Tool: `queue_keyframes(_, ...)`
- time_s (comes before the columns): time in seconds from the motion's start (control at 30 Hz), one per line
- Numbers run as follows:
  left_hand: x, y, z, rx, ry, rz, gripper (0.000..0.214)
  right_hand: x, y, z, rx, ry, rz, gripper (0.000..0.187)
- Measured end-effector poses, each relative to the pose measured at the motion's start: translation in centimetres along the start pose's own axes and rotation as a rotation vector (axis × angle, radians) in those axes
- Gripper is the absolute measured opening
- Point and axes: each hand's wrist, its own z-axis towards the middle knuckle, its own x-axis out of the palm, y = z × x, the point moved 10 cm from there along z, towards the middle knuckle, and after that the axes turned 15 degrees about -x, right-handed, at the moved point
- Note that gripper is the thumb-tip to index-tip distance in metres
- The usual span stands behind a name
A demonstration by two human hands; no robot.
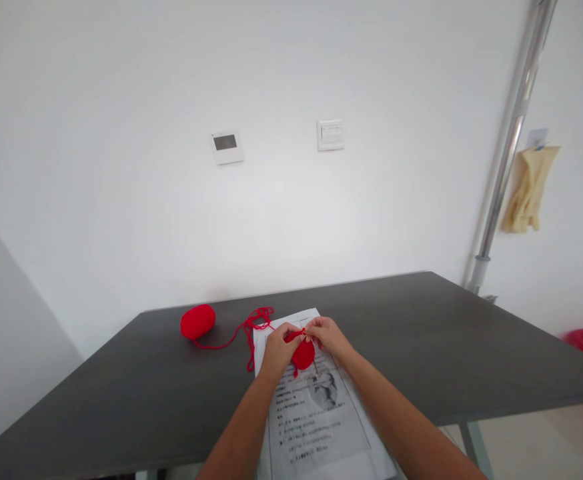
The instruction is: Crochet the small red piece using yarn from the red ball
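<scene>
A small round piece of red crochet [303, 355] is held up between my two hands over a printed sheet. My left hand [280, 347] pinches its upper left edge. At its top right edge, the fingers of my right hand [326, 335] are closed on it, close to the left fingertips. Below the right fingers a thin stick-like thing shows, too small to name for sure. Red yarn [231, 339] runs in loose loops from the left hand's side to a red ball of yarn [198, 321] at the left.
White printed sheets [316, 427] with a dark picture lie under my hands on the dark grey table [431, 347]. Behind it stands a white wall with a panel [227, 147] and a light switch [330, 135]. Pale gloves [529, 190] hang right, beyond a metal pipe [509, 153].
</scene>
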Motion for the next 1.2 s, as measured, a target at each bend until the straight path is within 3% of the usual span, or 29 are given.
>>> queue_keyframes(0.5, 0.0, -1.1, -0.5, 0.098, -0.016, 0.045, 0.005, 0.6, -0.2, -0.5, 0.052, 0.031, 0.043, 0.009)
queue_keyframes(0.83, -0.3, -1.4, -0.6, 0.071, -0.004, -0.006, 0.007, 1.0, 0.0, -0.3, -0.003, 0.064, 0.011, 0.007)
queue_keyframes(0.97, 0.0, -1.0, -0.4, 0.067, 0.011, 0.011, 0.009, 0.9, -0.1, 0.1, -0.047, 0.062, -0.035, 0.008)
queue_keyframes(1.2, 0.3, 0.2, 0.3, 0.017, 0.039, -0.004, 0.010, 1.3, 1.1, 0.2, -0.259, 0.156, -0.252, 0.009)
